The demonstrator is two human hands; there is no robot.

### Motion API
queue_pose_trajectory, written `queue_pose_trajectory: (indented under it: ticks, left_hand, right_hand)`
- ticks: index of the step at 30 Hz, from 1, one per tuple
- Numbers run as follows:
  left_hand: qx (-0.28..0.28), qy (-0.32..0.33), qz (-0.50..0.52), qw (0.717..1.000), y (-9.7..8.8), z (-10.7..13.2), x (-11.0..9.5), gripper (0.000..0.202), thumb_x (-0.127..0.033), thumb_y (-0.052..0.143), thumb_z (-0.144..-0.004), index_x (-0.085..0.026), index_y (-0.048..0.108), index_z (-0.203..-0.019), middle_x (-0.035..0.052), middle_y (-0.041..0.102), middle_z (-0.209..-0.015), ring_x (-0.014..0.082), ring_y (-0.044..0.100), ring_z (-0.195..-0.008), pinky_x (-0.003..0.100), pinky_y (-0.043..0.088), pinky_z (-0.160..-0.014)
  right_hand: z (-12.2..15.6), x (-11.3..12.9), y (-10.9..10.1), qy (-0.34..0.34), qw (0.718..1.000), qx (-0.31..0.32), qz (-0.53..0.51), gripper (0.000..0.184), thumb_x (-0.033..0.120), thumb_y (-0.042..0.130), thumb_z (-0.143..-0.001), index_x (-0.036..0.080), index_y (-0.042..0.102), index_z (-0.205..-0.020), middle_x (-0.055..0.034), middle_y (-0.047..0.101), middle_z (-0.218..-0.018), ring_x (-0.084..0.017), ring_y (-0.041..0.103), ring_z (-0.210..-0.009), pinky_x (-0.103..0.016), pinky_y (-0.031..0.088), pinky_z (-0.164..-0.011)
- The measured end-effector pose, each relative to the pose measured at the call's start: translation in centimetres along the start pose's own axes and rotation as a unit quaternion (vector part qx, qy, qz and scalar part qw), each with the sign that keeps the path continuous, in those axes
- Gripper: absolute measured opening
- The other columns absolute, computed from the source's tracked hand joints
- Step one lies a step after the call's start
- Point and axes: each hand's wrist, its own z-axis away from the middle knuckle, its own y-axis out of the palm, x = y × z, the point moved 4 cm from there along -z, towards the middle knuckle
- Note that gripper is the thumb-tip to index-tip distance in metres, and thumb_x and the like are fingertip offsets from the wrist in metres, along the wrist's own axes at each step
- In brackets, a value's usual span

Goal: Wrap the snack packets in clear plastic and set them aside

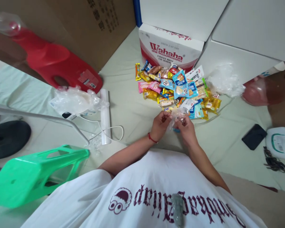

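Both hands meet in front of my chest, pinching a thin clear plastic bag point(171, 124) between them. My left hand point(161, 124), with a red cord at the wrist, is closed on the bag's left side. Closed on its right side is my right hand point(187, 128). A bit of blue shows beneath the plastic, too small to name. Just beyond the fingers lies a heap of wrapped snacks point(166, 84) in yellow, pink, blue and brown packets. A blue snack packet point(181, 91) rests on top of the heap.
Behind the heap stands a white and red Wahaha box point(167, 47). Crumpled clear plastic point(224, 80) lies right of it. At left are a red jug point(61, 63), a green stool point(38, 171) and a white cable point(116, 127). A black phone point(254, 136) lies at right.
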Motion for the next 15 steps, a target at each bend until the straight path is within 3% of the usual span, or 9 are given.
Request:
queue_pose_trajectory:
  ticks: [4,7,9,11,13,15]
  left_hand:
    - [-0.062,-0.019,-0.005,0.998,-1.7,-0.5,1.0,0.046,-0.064,0.070,-0.086,-0.020,0.057,-0.083,-0.0067,0.043,-0.063,0.0098,0.034,-0.058,0.025,0.029,-0.056]
    - [-0.069,-0.038,-0.022,0.997,-2.7,-0.5,1.4,0.046,-0.065,0.063,-0.091,-0.021,0.057,-0.085,-0.0055,0.046,-0.063,0.0113,0.039,-0.060,0.026,0.033,-0.058]
    - [-0.044,-0.028,-0.032,0.998,-2.6,-0.2,1.2,0.047,-0.067,0.056,-0.095,-0.020,0.061,-0.093,-0.0006,0.058,-0.075,0.0142,0.051,-0.070,0.027,0.041,-0.064]
    - [0.022,0.005,-0.040,0.999,-1.7,0.2,0.8,0.052,-0.070,0.054,-0.094,-0.020,0.067,-0.106,0.0070,0.068,-0.101,0.0193,0.061,-0.093,0.030,0.048,-0.078]
    - [0.094,0.026,-0.053,0.994,-0.4,0.4,0.8,0.057,-0.072,0.061,-0.088,-0.019,0.069,-0.111,0.0111,0.067,-0.121,0.0249,0.060,-0.114,0.034,0.049,-0.092]
    - [0.117,0.010,-0.041,0.992,0.6,0.2,1.2,0.060,-0.072,0.067,-0.084,-0.018,0.069,-0.111,0.0119,0.067,-0.123,0.0267,0.059,-0.118,0.036,0.048,-0.099]
  right_hand:
    - [-0.6,0.3,-1.3,0.033,0.992,-0.024,-0.115,0.041,0.051,0.090,-0.067,0.023,0.064,-0.084,0.0059,0.055,-0.068,-0.010,0.045,-0.058,-0.022,0.040,-0.052]
    - [-0.3,1.0,-2.0,0.037,0.988,-0.004,-0.150,0.041,0.049,0.092,-0.066,0.024,0.064,-0.083,0.0057,0.053,-0.068,-0.010,0.048,-0.061,-0.022,0.043,-0.053]
    - [0.3,1.3,-1.9,0.039,0.986,0.011,-0.161,0.040,0.048,0.092,-0.066,0.024,0.064,-0.081,0.0045,0.056,-0.071,-0.011,0.052,-0.065,-0.023,0.049,-0.059]
    - [0.9,1.5,-1.5,0.044,0.985,0.030,-0.167,0.039,0.048,0.092,-0.066,0.024,0.065,-0.081,0.0029,0.060,-0.076,-0.013,0.057,-0.071,-0.026,0.054,-0.064]
    - [1.5,1.7,-0.9,0.052,0.983,0.061,-0.166,0.036,0.048,0.091,-0.067,0.024,0.066,-0.080,0.0014,0.063,-0.078,-0.014,0.059,-0.072,-0.027,0.055,-0.065]
    - [2.1,2.1,-0.5,0.056,0.980,0.101,-0.163,0.032,0.045,0.089,-0.069,0.023,0.067,-0.077,0.0004,0.064,-0.076,-0.014,0.059,-0.069,-0.026,0.053,-0.061]
